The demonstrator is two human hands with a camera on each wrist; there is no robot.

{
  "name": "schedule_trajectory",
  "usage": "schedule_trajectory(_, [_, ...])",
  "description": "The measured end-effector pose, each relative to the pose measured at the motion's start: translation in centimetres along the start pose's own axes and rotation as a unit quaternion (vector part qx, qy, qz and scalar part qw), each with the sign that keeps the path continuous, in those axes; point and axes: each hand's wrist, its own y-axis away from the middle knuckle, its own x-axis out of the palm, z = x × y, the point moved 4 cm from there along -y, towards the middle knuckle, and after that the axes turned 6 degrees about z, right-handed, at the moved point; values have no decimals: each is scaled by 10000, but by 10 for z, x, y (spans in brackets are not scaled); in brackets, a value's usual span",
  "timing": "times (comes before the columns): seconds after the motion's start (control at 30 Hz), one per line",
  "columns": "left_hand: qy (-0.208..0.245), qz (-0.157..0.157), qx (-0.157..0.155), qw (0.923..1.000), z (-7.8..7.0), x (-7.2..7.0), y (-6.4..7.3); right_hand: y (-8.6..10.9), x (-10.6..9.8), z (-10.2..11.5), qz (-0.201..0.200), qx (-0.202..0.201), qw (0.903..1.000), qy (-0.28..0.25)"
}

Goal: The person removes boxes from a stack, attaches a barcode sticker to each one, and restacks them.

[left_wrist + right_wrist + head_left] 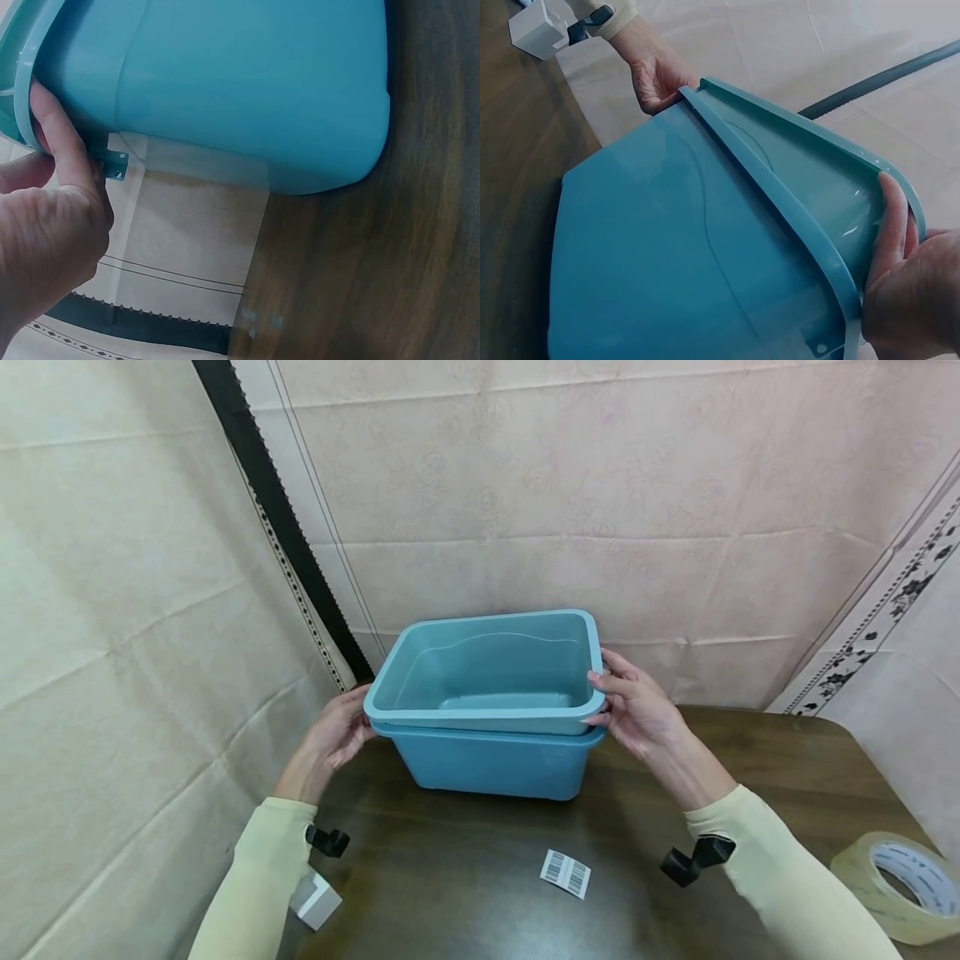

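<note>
Two blue plastic bins are nested on the table. The lighter upper bin (487,668) sits askew inside the darker lower bin (495,764), its right end raised, as the right wrist view shows. My right hand (637,706) grips the raised end of the upper bin, fingers against the outer wall below the rim. At the opposite end, my left hand (341,731) holds the bins at the rims. In the left wrist view its finger is hooked under the rim of the lower bin (262,90), close to a small bracket (114,163). Both bins' insides look bare.
A barcode label (566,873) lies on the wooden table (450,877) in front of the bins. A roll of clear tape (900,885) is at the right, and a small white box (317,902) is beside the left forearm. Cloth walls (600,468) enclose the back and sides.
</note>
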Motion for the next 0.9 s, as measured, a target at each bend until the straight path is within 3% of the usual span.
schedule_trajectory(0.63, [-727,-344,-184,9966,-4,6,-5,4,-19,-14,331,-374,9956,-799])
schedule_trajectory(0.9, [-771,-364,-323,9958,-6,3,-5,12,-20,-1,739,-778,9812,-1605])
